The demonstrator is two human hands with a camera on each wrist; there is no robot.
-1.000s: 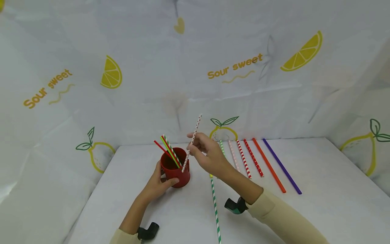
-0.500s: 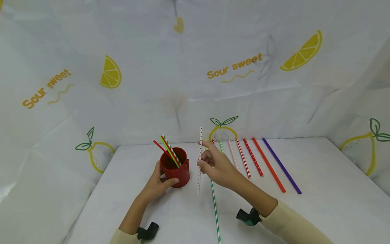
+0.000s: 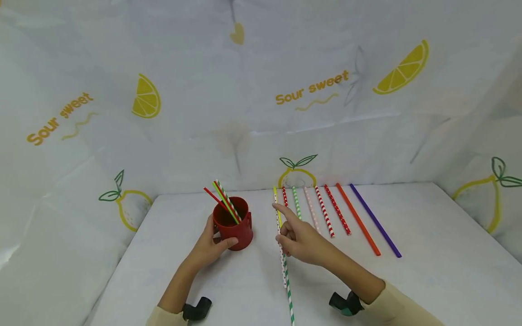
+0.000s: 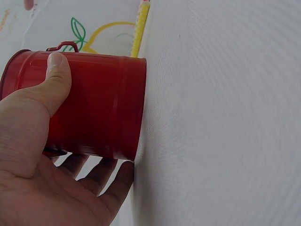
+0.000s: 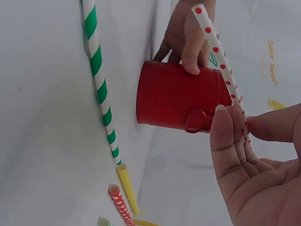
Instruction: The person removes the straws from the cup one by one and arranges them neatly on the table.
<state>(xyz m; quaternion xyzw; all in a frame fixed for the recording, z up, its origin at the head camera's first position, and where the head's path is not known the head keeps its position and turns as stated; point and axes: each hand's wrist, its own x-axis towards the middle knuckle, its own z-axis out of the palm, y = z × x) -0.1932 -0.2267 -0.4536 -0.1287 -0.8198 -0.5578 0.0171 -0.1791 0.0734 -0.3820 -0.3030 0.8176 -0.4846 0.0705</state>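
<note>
My left hand [image 3: 207, 248] holds a red cup [image 3: 241, 237] that stands upright on the table, thumb in front and fingers around its far side. Several straws [image 3: 224, 197], red, lime green and green-striped, lean inside the cup. To the right of it, my right hand [image 3: 306, 242] pinches a white paper straw with red dots [image 5: 221, 59] between thumb and fingers, its index finger stretched out in the head view. That straw is raised in the right wrist view, apart from the cup. Beneath it on the table lie a yellow straw [image 5: 128, 188] and a green-and-white striped straw [image 5: 101, 84].
Right of my right hand, several straws lie in a row, among them a red-and-white striped straw [image 3: 325, 212], an orange straw [image 3: 359, 219] and a purple straw [image 3: 375, 222]. A white lemon-print sheet [image 3: 195, 149] hangs behind the table [image 3: 171, 217].
My right hand has drawn the dotted straw away from the cup's rim, to the right and toward me. The left hand and cup have stayed in place.
</note>
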